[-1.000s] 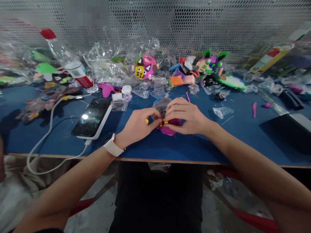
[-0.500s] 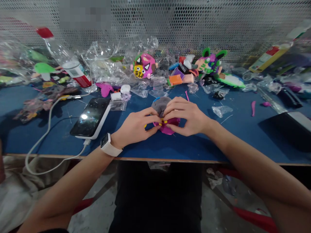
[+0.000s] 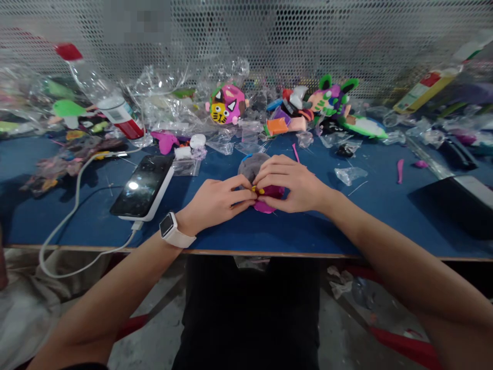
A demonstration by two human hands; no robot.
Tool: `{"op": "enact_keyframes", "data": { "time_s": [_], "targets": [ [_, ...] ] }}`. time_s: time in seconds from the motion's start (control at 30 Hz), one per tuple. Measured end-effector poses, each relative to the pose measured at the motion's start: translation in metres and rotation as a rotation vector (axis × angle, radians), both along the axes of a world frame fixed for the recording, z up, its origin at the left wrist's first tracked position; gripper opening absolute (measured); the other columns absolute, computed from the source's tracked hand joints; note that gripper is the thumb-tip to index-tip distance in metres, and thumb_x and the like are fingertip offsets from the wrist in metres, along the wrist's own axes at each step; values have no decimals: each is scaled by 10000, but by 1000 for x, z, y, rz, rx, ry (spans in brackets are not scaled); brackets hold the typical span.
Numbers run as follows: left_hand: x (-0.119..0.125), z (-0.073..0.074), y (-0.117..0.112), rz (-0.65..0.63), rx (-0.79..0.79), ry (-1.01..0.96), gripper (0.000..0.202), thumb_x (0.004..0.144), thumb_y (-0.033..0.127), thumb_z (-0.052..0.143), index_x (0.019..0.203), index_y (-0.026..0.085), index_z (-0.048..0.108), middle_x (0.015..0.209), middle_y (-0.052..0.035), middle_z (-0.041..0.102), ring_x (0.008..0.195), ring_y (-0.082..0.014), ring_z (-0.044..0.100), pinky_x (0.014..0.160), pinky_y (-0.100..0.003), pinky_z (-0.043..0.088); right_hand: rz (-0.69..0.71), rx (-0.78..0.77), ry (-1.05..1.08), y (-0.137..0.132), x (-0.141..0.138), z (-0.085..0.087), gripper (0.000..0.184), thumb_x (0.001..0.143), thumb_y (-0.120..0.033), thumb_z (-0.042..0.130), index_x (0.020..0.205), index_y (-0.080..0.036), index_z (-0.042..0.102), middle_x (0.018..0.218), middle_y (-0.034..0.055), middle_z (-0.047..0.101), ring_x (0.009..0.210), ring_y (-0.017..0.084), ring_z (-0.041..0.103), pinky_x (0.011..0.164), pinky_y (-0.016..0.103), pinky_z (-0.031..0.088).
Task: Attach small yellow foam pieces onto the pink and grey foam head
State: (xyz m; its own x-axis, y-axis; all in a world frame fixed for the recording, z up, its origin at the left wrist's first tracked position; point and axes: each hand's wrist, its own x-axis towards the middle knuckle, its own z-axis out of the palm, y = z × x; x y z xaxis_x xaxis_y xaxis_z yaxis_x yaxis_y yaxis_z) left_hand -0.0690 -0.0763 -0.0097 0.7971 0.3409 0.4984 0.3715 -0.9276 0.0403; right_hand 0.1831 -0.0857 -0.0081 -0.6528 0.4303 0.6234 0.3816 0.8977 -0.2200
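Observation:
Between my hands on the blue table point(image 3: 215, 234) lies a clay piece with a grey rounded part point(image 3: 251, 165) and a magenta part point(image 3: 265, 207). Small strips of yellow clay point(image 3: 261, 191) show on it at my fingertips. My left hand point(image 3: 221, 200), with a white-strapped watch on its wrist, has thumb and fingers pinched together at the yellow clay. Over the piece's right side curls my right hand point(image 3: 295, 185), its fingertips closed on the yellow clay too. My fingers cover much of the piece.
To the left lies a phone point(image 3: 144, 185) on a white block with a cable point(image 3: 79, 190). A bottle point(image 3: 115, 110) leans behind it. Plastic wrappers, coloured clay and a round clay face point(image 3: 227, 104) line the mesh wall point(image 3: 269, 41). A dark box point(image 3: 454, 205) sits at the right.
My left fingers have closed in and shifted slightly right at the yellow clay, and its end left of them is now hidden. My right hand keeps nearly the same place.

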Motion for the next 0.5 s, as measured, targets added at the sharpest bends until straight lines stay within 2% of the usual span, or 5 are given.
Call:
{"op": "enact_keyframes", "data": {
  "time_s": [0.27, 0.5],
  "targets": [
    [1, -2, -1, 38, 22, 2, 238, 1072, 280, 549, 1004, 254, 775, 1060, -14, 753, 726, -91, 675, 572, -243, 420, 3, 23, 44, 0, 2, 4, 134, 899, -175, 683, 974, -268, 743, 962, 8, 806, 968, 233, 714, 873, 420, 553],
    [0, 1, -4, 22, 53, -50, 209, 1054, 303, 596, 998, 249, 791, 1164, -23, 771, 726, -82, 691, 587, -232, 440, 18, 64, 40, 1, 3, 5, 89, 917, -184, 693, 916, -252, 750, 956, 21, 807, 949, 238, 711, 837, 419, 557]
  ]
}}
